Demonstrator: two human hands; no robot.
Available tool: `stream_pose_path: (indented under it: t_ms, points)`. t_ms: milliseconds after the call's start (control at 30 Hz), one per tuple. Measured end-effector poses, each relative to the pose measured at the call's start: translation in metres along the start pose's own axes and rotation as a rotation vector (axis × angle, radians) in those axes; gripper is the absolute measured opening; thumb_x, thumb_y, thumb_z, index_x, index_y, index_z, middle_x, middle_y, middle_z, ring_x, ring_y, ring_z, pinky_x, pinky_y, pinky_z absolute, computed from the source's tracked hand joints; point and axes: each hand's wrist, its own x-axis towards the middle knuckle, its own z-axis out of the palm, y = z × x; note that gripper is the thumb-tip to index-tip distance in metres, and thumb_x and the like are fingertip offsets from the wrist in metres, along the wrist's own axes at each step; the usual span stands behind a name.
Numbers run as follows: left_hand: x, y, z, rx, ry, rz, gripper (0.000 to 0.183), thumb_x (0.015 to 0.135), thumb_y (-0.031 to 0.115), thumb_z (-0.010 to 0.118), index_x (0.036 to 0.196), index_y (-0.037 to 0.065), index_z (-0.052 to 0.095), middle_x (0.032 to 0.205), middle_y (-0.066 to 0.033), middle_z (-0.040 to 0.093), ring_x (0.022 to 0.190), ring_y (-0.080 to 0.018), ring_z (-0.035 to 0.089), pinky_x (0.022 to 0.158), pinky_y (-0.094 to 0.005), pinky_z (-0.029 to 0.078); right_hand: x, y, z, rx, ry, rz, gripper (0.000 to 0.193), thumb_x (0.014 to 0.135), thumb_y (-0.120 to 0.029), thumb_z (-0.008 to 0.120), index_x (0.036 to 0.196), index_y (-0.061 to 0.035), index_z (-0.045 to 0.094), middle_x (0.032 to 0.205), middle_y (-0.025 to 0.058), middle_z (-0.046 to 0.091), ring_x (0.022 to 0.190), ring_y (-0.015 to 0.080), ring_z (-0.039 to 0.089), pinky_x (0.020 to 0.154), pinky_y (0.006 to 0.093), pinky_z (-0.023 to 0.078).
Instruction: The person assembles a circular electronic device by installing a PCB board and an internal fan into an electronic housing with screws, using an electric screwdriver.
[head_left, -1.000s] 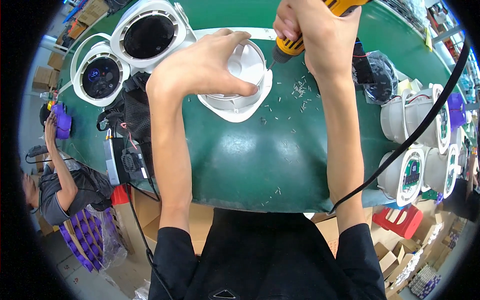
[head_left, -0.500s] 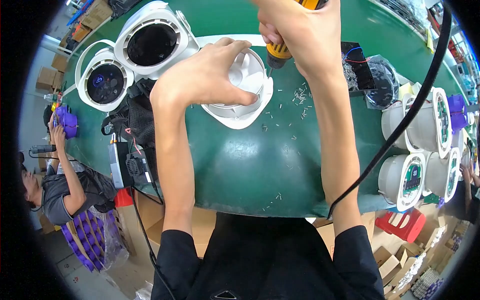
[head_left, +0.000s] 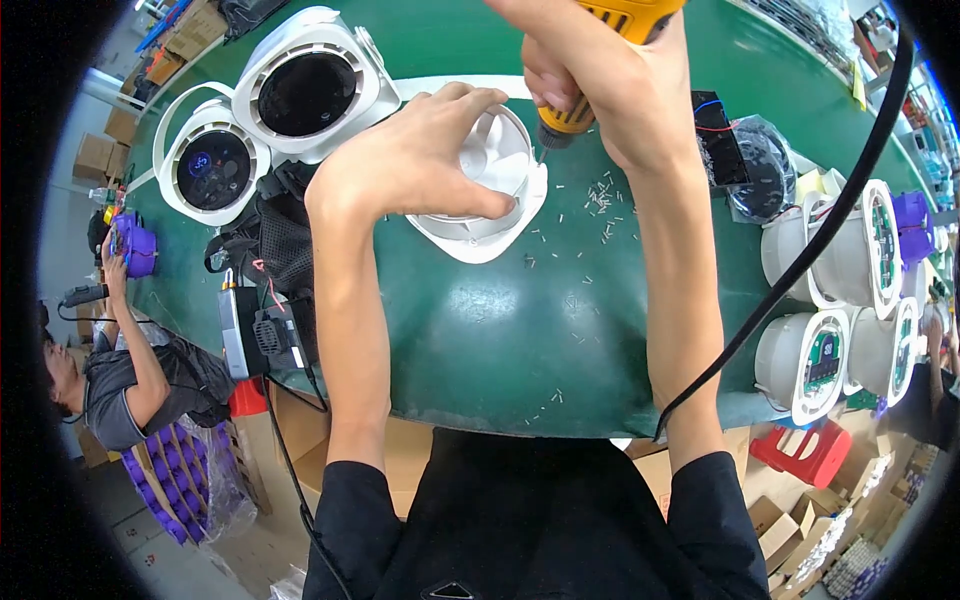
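Upon the green tabletop, the left hand, spread wide, holds a white housing; the right hand grips a drill, bit beside the housing. Blue digits glow on a display.

Head-worn fisheye view, facing steeply down at close range; green surface occupies frame centre.

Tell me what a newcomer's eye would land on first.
Probably the yellow drill at top centre, in the right grip, its tip by the right edge of the white housing. The left grip spans that housing. Small metal pieces lie scattered on the green table, mostly right of it.
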Motion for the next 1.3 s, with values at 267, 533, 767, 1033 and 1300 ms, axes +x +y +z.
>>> stream_pose_path:
  t_ms: [267,533,767,1033,1300]
  points:
    - [-0.01,0.012,0.001,0.092,0.04,-0.123,0.095,0.064,0.04,0.08,0.144,0.003,0.045,0.138,-0.0232,0.051,0.124,-0.0389,0.055,0.106,-0.041,0.044,0.006,-0.009,-0.018,-0.102,0.261,-0.13,0.019,0.089,-0.016,0.075,0.087,-0.0065,0.058,0.058,-0.0023,0.054,0.043,0.0063,0.049,0.041,0.0202,0.041]
    - [-0.005,-0.013,-0.024,-0.288,0.145,-0.028,0.087,0.07,0.04,0.078,0.146,0.013,0.043,0.138,-0.0194,0.052,0.116,-0.0294,0.058,0.101,-0.0384,0.045,0.008,-0.017,-0.053,-0.044,0.336,-0.237,0.019,0.086,-0.01,0.075,0.091,-0.0071,0.058,0.059,-0.0026,0.052,0.042,0.0061,0.047,0.041,0.0203,0.041]
    - [-0.011,-0.022,-0.027,-0.269,0.199,-0.07,0.091,0.072,0.042,0.079,0.15,0.015,0.04,0.142,-0.0182,0.05,0.119,-0.0325,0.056,0.099,-0.0451,0.048,0.007,-0.019,-0.059,-0.054,0.293,-0.241,0.017,0.087,-0.009,0.074,0.088,-0.0067,0.058,0.058,-0.0021,0.051,0.042,0.0063,0.046,0.041,0.0206,0.041]
    - [0.003,0.021,0.004,0.102,0.163,0.051,0.087,0.067,0.039,0.08,0.143,0.011,0.051,0.141,-0.0225,0.049,0.128,-0.0408,0.05,0.109,-0.0423,0.042,0.006,-0.015,-0.055,-0.065,0.263,-0.217,0.017,0.087,-0.009,0.074,0.089,-0.006,0.058,0.058,-0.0021,0.051,0.043,0.0063,0.046,0.041,0.0208,0.04]
    - [-0.001,0.017,0.002,0.063,0.182,-0.012,0.086,0.067,0.046,0.079,0.14,0.01,0.053,0.14,-0.0222,0.049,0.125,-0.0413,0.05,0.108,-0.0446,0.042,0.005,-0.021,-0.054,-0.067,0.267,-0.196,0.017,0.086,-0.009,0.075,0.089,-0.0053,0.058,0.058,-0.0019,0.051,0.043,0.0063,0.045,0.041,0.0206,0.039]
